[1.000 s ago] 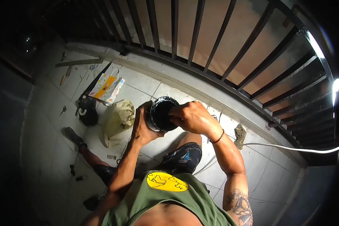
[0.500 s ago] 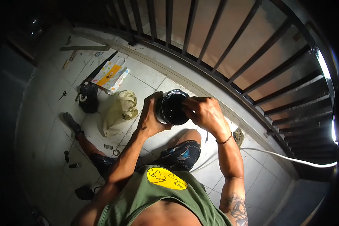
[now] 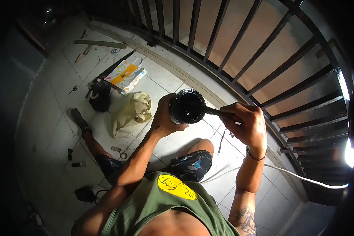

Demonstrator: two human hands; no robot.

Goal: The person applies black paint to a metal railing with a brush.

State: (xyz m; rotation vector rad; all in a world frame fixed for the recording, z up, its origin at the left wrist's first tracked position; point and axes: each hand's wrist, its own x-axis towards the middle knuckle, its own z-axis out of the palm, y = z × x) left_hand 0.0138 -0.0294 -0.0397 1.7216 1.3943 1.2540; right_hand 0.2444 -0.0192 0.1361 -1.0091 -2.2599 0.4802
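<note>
An open can of black paint is held up in front of me, its mouth facing my view. Wrapped round its left side, my left hand has the thumb along the lower edge. My right hand, to the right of the can, is closed on a dark-handled paintbrush. The brush's far end meets the can's right rim; its bristles are hard to make out against the black paint. Beyond both hands runs a dark metal railing.
A cream cloth bag, a patterned paper bag, a black bag, scissors and a tape roll lie on the tiled floor at left. A white cable crosses at right, near a bright lamp.
My right hand has moved right, from over the can's mouth to beside it, bringing the brush handle into sight. The can remains in my left hand, shifted slightly in view.
</note>
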